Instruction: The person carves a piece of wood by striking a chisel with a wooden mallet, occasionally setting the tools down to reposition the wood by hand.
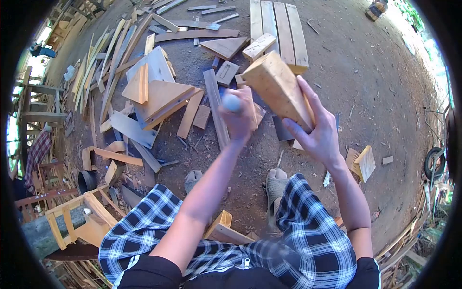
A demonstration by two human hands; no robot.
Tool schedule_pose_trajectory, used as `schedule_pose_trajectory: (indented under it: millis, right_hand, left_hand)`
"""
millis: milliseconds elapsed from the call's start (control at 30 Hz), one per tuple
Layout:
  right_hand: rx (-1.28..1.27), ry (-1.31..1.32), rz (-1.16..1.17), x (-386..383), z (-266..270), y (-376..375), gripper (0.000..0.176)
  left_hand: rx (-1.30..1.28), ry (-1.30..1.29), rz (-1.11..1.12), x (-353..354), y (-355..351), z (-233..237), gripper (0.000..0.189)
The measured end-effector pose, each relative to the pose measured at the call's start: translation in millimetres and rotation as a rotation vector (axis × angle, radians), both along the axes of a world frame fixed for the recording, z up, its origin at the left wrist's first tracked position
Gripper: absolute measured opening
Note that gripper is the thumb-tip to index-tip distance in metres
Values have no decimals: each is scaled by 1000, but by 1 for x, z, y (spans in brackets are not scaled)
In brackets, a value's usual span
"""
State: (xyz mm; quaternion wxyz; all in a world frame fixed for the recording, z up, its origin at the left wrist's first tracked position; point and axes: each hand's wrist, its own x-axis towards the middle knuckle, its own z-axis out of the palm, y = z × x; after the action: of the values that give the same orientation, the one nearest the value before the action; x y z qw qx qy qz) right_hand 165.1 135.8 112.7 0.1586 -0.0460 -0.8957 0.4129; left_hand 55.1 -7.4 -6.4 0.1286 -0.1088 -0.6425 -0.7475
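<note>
My left hand (239, 118) is closed in a fist, slightly blurred, around a handle (232, 102). Only the handle's round, pale blue-white end shows; the rest is hidden. To its right, my right hand (317, 130) grips a thick pale wooden block (276, 86) by its lower right side, thumb on the near end and fingers along the edge. The block is held tilted above the ground. Behind it, a smaller wood piece (260, 46) lies against the end of a slatted wooden panel (279, 29). A long grey board (216, 108) lies beside my left hand.
Loose boards and offcuts (159, 101) cover the dirt ground to the left, with long strips (103, 58) farther out. A small wooden frame (79, 221) stands at lower left. On the right are a block (364, 164) and a tyre (434, 163). My sandalled feet (275, 188) are close by.
</note>
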Motion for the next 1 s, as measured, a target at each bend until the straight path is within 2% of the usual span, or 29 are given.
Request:
schedule_pose_trajectory:
  millis: [67, 100, 200, 267, 400, 600, 933, 1000]
  right_hand:
    - [-12, 11, -63, 4, -13, 3, 78]
    - [-71, -31, -108, 7, -17, 5, 77]
    - [-99, -77, -160, 10, -28, 10, 76]
    - [-312, -165, -191, 10, -22, 8, 77]
    - [-328, -178, -201, 8, -23, 5, 77]
    - [-209, -180, -154, 7, -28, 3, 80]
    - [-209, -137, -110, 1, -23, 0, 79]
    - [-156, -101, -84, 0, -22, 0, 77]
  left_hand:
    - [194, -228, 86, -14, -9, 10, 20]
    - [248, -328, 121, -18, -13, 35, 22]
    - [272, -218, 88, -35, -23, 40, 27]
    - [300, -225, 99, -38, -21, 41, 28]
    - [322, -270, 68, -33, -6, 32, 28]
    - [183, -224, 60, -26, 2, 18, 26]
    - [52, -104, 58, -25, 11, 8, 23]
    - [-135, -30, 40, -19, 12, 12, 22]
